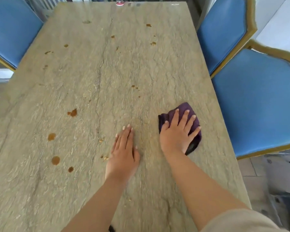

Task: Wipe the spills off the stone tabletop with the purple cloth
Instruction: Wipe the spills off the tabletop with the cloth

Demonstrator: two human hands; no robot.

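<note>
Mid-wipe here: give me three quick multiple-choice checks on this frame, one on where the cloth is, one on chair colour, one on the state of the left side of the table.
1. Where is the purple cloth?
A. Under the right hand
B. Under the left hand
C. On a chair

2. What colour are the chair seats?
A. Red
B. Blue
C. Green

3. How is the tabletop's left side?
A. Covered by a mat
B. Spotless
C. Brown spills remain

Answers:
1 A: the right hand presses flat on the purple cloth; the left hand lies on bare stone.
2 B: the chair has blue padding.
3 C: brown spills dot the stone tabletop.
</note>
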